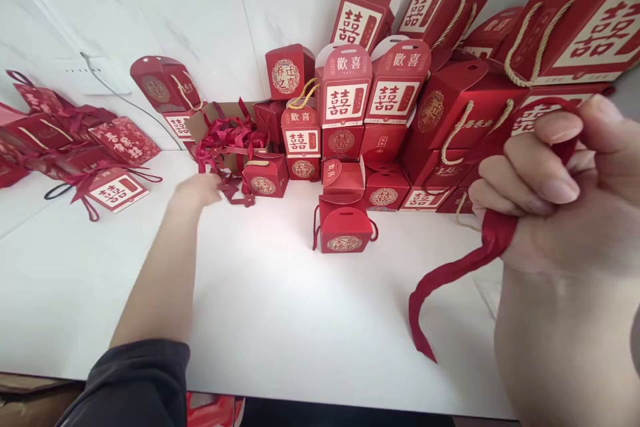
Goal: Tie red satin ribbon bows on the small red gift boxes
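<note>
Close to the camera, my right hand (550, 180) is closed around a dark red ribbon (435, 280), whose loose end curls down below the fist. My left hand (196, 191) reaches across the white table to the ribbons spilling from an open cardboard box (201, 121). Its fingers are blurred, and I cannot make out whether they grip any of these strands. A heap of red ribbons (235, 135) fills the box. Just right of my left hand stands a small red gift box (267, 177) with a round gold emblem.
Red gift boxes (345, 93) with white labels and rope handles stand stacked along the tiled wall, rising high at the right. One red box (345, 230) with dark red cord handles sits forward of them. Ribboned gift bags (117, 188) lie at the left. A thin cable (113, 90) hangs on the wall.
</note>
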Motion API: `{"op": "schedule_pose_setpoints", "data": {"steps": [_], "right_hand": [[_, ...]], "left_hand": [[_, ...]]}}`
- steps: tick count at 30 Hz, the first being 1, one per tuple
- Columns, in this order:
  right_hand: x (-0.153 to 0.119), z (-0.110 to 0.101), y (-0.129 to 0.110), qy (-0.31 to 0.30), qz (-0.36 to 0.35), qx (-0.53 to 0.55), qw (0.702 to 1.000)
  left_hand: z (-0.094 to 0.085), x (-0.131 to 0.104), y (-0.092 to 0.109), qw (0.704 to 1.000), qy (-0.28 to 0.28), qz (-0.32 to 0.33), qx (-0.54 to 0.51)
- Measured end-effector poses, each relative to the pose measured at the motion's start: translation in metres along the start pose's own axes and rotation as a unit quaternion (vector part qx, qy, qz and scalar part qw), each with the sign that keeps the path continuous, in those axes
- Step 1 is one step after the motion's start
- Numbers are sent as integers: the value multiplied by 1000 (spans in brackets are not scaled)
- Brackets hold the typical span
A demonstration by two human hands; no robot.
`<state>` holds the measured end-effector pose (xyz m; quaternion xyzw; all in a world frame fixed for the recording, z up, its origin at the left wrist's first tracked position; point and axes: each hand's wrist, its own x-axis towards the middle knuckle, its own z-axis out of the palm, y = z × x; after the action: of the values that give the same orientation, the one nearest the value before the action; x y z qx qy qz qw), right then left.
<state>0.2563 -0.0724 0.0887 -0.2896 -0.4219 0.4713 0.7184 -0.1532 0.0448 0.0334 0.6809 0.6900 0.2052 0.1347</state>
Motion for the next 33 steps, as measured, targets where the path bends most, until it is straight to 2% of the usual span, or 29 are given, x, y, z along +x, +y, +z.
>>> {"op": "schedule_pose_setpoints", "data": {"steps": [2, 4, 5, 6, 7, 8, 9, 10, 11, 12, 13, 15, 17, 22, 25, 27, 30, 33], "right_hand": [[-1, 1, 7, -7, 10, -16, 1000], [-2, 2, 19, -36, 26, -36, 998], [-4, 4, 26, -66, 38, -51, 996], [-6, 6, 34, -107, 55, -71, 990], [-8, 8, 43, -153, 74, -94, 981], [-10, 10, 51, -192, 98, -113, 970], [-13, 13, 59, -219, 112, -123, 962], [-15, 15, 66, -235, 125, -126, 956], [-17, 18, 73, -243, 135, -125, 952], [-18, 19, 78, -248, 140, -117, 952], [-19, 21, 83, -249, 145, -106, 952], [-19, 23, 89, -240, 154, -73, 956], [-17, 23, 91, -221, 168, -38, 960], [-8, 19, 87, -145, 190, 25, 971], [1, 14, 77, -103, 166, 34, 980], [7, 10, 67, -79, 142, 27, 986], [16, 4, 47, -27, 98, 35, 994], [23, -4, 26, 34, 56, 69, 995]], "left_hand": [[-20, -2, 1, 997, 61, -45, 34], [-25, -12, 21, 994, 77, -59, 43], [-23, -20, 36, 996, 67, -50, 34], [-17, -29, 54, 999, 32, -29, 6], [-8, -40, 73, 996, -50, 20, -71], [3, -50, 93, 977, -116, 88, -154], [16, -61, 111, 944, -174, 164, -229], [29, -70, 126, 908, -207, 215, -295], [43, -78, 139, 881, -217, 245, -343], [55, -84, 149, 871, -229, 256, -352], [65, -88, 155, 867, -216, 253, -371], [80, -91, 159, 867, -193, 216, -404], [87, -90, 157, 863, -202, 178, -427], [88, -88, 150, 829, -308, 141, -445], [88, -91, 150, 835, -382, 170, -357], [89, -92, 149, 829, -438, 205, -281], [90, -94, 149, 795, -512, 249, -208], [90, -96, 150, 753, -561, 294, -178]]}}
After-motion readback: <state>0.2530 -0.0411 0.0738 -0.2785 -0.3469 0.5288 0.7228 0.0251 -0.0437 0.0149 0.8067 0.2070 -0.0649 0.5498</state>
